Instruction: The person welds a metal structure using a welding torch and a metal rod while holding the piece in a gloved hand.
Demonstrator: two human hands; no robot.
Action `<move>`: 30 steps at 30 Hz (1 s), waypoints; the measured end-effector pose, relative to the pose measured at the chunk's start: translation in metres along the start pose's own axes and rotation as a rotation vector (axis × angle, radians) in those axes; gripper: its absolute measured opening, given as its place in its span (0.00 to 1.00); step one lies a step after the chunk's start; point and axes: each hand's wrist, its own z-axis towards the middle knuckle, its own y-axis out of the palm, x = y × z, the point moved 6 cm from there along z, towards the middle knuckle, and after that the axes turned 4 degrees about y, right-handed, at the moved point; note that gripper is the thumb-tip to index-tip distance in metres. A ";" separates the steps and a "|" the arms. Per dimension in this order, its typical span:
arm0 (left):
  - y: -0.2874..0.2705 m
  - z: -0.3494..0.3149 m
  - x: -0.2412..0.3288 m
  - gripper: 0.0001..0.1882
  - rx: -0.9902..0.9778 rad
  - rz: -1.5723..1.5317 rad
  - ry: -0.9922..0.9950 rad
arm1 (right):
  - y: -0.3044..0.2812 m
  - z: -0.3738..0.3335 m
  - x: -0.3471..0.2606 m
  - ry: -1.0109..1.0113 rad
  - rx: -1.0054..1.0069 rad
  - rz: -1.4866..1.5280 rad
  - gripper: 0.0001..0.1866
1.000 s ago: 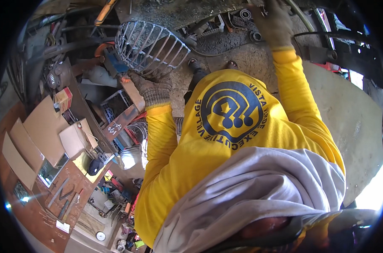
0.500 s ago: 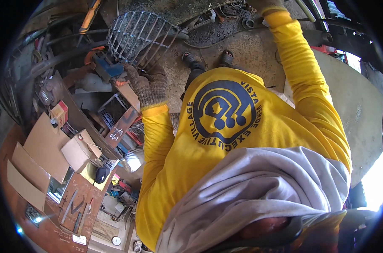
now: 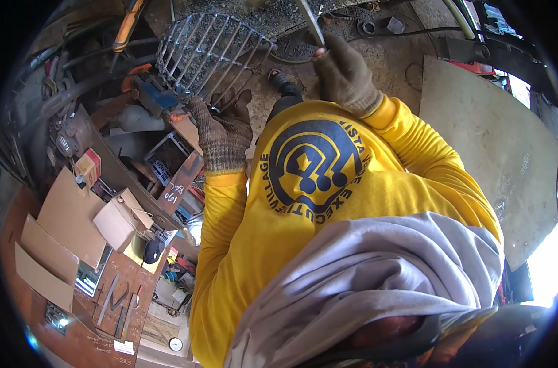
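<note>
A rounded grate of welded metal rods (image 3: 214,55) stands at the upper left, ahead of me. My gloved left hand (image 3: 225,132) is closed at its near end, with the fingers around the rods. Right of the grate, my gloved right hand (image 3: 348,76) grips a thin, pale metal bar (image 3: 310,21). That bar runs from the fist to the top edge of the picture, so its far end is out of sight. The bar and the grate are apart.
A blue vise-like tool (image 3: 156,98) sits left of my left hand. On the left, a wooden bench (image 3: 101,294) carries cardboard boxes (image 3: 70,218) and hand tools. A large flat sheet (image 3: 488,153) leans at right. A metal ring (image 3: 366,27) lies ahead on the dirty floor.
My right hand has come back from the top right edge toward the middle, and the metal bar now shows in it. The grate has shifted slightly right with my left hand on it.
</note>
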 end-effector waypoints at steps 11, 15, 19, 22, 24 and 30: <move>0.011 -0.010 -0.006 0.30 0.047 -0.051 -0.032 | 0.006 -0.003 0.009 -0.142 0.090 -0.161 0.18; 0.017 -0.011 -0.005 0.30 -0.020 -0.032 -0.015 | 0.014 0.001 0.021 -0.214 0.119 -0.281 0.19; 0.024 -0.014 -0.002 0.30 -0.062 -0.024 0.009 | 0.011 0.001 0.014 -0.209 0.072 -0.178 0.19; 0.016 -0.008 -0.006 0.33 -0.007 0.011 -0.012 | 0.007 -0.003 0.005 -0.150 0.054 -0.168 0.19; 0.017 -0.007 -0.005 0.36 0.013 0.033 0.004 | 0.015 0.000 0.009 -0.242 0.046 -0.242 0.19; 0.021 -0.017 -0.008 0.33 0.106 0.018 -0.026 | 0.011 -0.004 -0.001 -0.269 0.085 -0.167 0.20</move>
